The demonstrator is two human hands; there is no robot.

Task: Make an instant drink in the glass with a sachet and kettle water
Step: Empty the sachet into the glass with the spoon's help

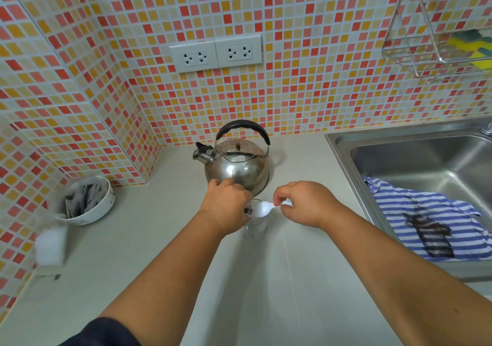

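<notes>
A clear glass (255, 228) stands on the grey counter in front of the steel kettle (237, 163), which has a black handle. My left hand (229, 207) is wrapped around the glass's left side near the rim and hides part of it. My right hand (303, 203) pinches the handle of a white plastic spoon (262, 209), whose bowl hovers over the glass's mouth. What is inside the glass cannot be made out. A white bowl (102, 207) at the left holds several grey sachets (80, 202).
A steel sink (415, 159) lies at the right with a blue-striped, stained cloth (426, 220) draped over its edge. A white block (50, 244) sits near the bowl. Tiled walls with sockets (215, 54) stand behind; a wire rack (439, 34) with sponges hangs top right.
</notes>
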